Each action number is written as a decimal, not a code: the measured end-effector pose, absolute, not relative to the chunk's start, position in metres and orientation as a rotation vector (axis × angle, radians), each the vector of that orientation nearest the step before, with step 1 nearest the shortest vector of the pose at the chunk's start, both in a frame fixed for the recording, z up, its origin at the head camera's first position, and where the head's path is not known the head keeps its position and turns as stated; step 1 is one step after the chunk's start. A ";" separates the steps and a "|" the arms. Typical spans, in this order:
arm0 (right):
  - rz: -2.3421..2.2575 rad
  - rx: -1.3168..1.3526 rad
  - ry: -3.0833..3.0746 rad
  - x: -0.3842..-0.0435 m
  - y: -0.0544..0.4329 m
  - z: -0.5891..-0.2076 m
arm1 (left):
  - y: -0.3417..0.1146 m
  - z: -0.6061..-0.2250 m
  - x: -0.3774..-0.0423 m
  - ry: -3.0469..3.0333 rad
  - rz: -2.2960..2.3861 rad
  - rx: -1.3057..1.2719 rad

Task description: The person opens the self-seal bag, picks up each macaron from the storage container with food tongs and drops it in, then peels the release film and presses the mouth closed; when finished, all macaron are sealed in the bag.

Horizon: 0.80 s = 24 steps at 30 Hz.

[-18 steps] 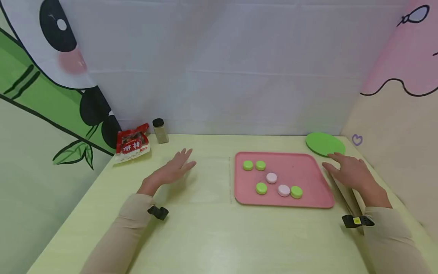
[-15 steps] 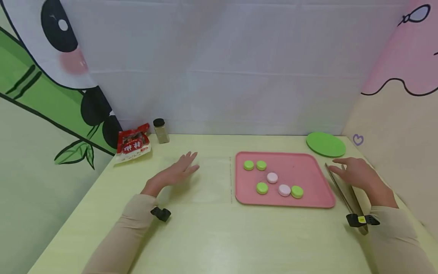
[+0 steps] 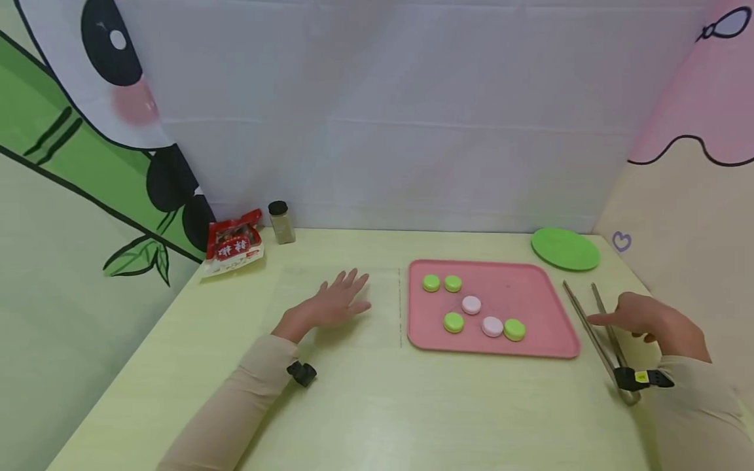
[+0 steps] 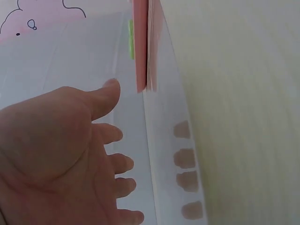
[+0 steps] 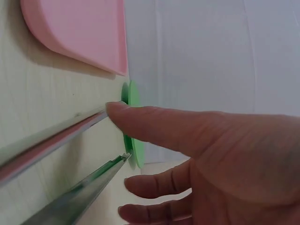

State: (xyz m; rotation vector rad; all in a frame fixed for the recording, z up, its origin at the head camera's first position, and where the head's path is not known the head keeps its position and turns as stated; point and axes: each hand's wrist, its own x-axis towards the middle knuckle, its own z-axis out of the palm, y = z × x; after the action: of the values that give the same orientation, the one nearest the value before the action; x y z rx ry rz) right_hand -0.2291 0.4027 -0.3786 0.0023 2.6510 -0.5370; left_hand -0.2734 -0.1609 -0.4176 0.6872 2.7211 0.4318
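Metal tongs [image 3: 596, 337] lie on the table at the right, their two arms spread apart. My right hand [image 3: 654, 320] is over them, its thumb [image 5: 129, 117] stretched across one arm near the tip in the right wrist view, the other fingers apart from the tongs. My left hand [image 3: 332, 304] hovers palm down, fingers spread, over a clear sheet [image 3: 383, 330] left of the tray. The pink tray [image 3: 530, 288] carries several green macarons [image 3: 453, 322] and two pale pink macarons [image 3: 492, 326].
Behind the tongs lies a flat green round plate [image 3: 565, 248]. A red and white food packet [image 3: 234, 245] and a black-lidded jar [image 3: 281, 224] stand at the back left. A white sheet [image 3: 412, 131] closes off the table's far edge.
My right hand has drawn back from near the green plate toward the tongs' middle, uncovering their tips. The left hand has shifted right, toward the tray. The tray and macarons have stayed put.
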 end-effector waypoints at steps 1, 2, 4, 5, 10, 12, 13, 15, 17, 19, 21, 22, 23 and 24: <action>-0.553 0.032 2.617 -0.228 0.403 -0.379 | -0.157 -0.418 -0.272 2.713 0.413 0.682; -0.569 0.053 2.593 -0.227 0.404 -0.380 | -0.154 -0.421 -0.273 2.710 0.400 0.681; -0.596 0.090 2.554 -0.226 0.405 -0.381 | -0.148 -0.422 -0.270 2.698 0.337 0.666; -0.608 0.107 2.538 -0.226 0.405 -0.381 | -0.145 -0.422 -0.269 2.695 0.319 0.658; -0.613 0.145 2.515 -0.225 0.404 -0.381 | -0.137 -0.416 -0.256 2.680 0.201 0.611; -0.612 0.143 2.508 -0.224 0.402 -0.380 | -0.136 -0.415 -0.253 2.674 0.167 0.596; -0.624 0.148 2.497 -0.223 0.402 -0.380 | -0.137 -0.416 -0.253 2.673 0.154 0.595; -0.642 0.151 2.472 -0.222 0.400 -0.379 | -0.137 -0.419 -0.254 2.666 0.137 0.589; -0.650 0.151 2.454 -0.221 0.400 -0.379 | -0.137 -0.423 -0.257 2.664 0.139 0.581; -0.656 0.154 2.440 -0.221 0.400 -0.379 | -0.137 -0.425 -0.258 2.656 0.128 0.572; -0.651 0.153 2.439 -0.220 0.400 -0.379 | -0.137 -0.425 -0.259 2.644 0.133 0.561; -0.651 0.157 2.440 -0.221 0.400 -0.379 | -0.137 -0.423 -0.259 2.637 0.141 0.560; -0.652 0.160 2.438 -0.221 0.400 -0.380 | -0.136 -0.421 -0.259 2.631 0.140 0.561; -0.649 0.160 2.438 -0.221 0.401 -0.380 | -0.136 -0.419 -0.258 2.625 0.148 0.564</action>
State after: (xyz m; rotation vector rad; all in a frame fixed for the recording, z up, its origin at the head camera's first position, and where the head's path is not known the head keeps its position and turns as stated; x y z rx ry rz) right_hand -0.2212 0.4006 -0.3797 0.1604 2.4384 -0.6487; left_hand -0.2580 -0.1360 -0.4191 0.5641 2.6252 0.1484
